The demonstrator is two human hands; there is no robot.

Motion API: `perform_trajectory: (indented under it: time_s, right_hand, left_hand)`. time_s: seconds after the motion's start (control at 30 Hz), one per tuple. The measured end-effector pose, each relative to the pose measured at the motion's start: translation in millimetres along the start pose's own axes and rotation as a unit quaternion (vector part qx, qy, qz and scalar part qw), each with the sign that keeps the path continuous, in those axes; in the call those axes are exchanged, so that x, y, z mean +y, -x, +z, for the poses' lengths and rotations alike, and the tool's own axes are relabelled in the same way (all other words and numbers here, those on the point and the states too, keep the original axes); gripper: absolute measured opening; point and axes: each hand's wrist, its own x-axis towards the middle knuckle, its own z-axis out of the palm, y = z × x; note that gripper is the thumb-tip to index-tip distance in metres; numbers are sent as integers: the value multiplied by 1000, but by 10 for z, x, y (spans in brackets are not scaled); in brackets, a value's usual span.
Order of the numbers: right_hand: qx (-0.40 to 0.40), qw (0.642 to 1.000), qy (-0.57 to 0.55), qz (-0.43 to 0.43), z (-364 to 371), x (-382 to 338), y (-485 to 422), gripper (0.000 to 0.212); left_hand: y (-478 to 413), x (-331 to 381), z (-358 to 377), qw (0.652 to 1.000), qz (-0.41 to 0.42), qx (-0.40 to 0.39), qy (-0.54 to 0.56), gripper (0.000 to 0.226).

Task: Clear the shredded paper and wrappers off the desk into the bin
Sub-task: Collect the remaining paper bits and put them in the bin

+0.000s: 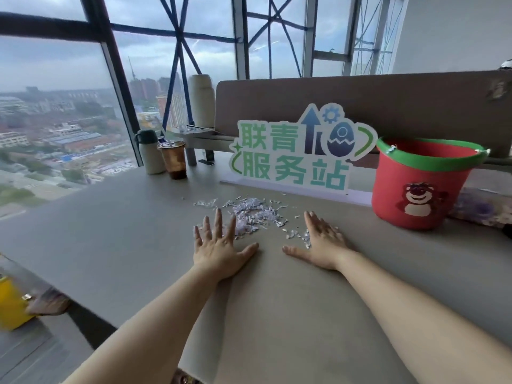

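Observation:
A loose heap of white shredded paper [252, 214] lies on the grey desk [116, 231], with stray bits scattered around it. My left hand [219, 248] rests flat on the desk, fingers spread, at the heap's near left edge. My right hand [321, 239] lies flat with fingers together at the heap's near right side, touching a few scraps. Neither hand holds anything. The red bin [415, 184], with a green rim and a bear picture, stands on the desk to the right of the paper.
A green and white sign [299, 151] stands just behind the paper. At the back left are a cream flask [151, 152] and a plastic cup of dark drink [173, 159]. A brown partition [360, 101] runs along the back. The desk's left edge meets a tall window.

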Motion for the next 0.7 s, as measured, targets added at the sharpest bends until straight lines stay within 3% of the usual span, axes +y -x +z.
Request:
perform_trajectory:
  time_s: [0.13, 0.3, 0.7]
  right_hand:
    - [-3, 1000, 1, -24, 40, -138, -238, 112]
    - [11, 999, -6, -50, 87, -273, -531, 105]
    - [67, 993, -14, -97, 151, -397, -1091, 78]
  left_hand:
    - [-37, -190, -37, 999, -44, -17, 22, 92]
    - [-195, -188, -19, 998, -41, -22, 34, 92]
    - [-769, -92, 84, 996, 78, 8, 52, 77]
